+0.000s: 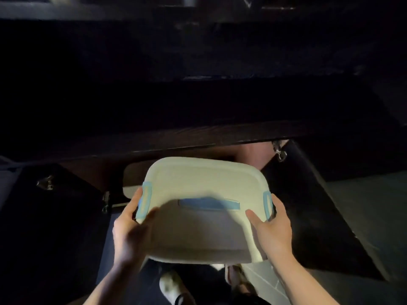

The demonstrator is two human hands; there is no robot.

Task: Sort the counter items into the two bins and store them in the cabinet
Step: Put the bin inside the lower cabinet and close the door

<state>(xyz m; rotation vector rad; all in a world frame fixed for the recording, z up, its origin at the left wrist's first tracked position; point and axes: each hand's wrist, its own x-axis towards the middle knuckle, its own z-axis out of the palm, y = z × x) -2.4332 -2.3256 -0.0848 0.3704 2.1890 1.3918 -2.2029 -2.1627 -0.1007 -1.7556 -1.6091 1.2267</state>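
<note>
A white lidded bin (204, 186) with blue side latches and a blue handle strip on its lid hangs in front of the open lower cabinet (92, 172), tilted toward it. My left hand (130, 225) grips the bin's left side at the latch, thumb on the lid. On the opposite side my right hand (271, 223) grips by the right latch, thumb also on the lid. Part of a second pale bin (132, 179) shows inside the cabinet, behind the held one on the left.
Both dark cabinet doors stand open, left door (44, 216) and right door (308, 205), each with metal hinges. The dark counter edge (154, 139) runs above the opening. My shoes (171, 287) and a grey floor (363, 205) lie below.
</note>
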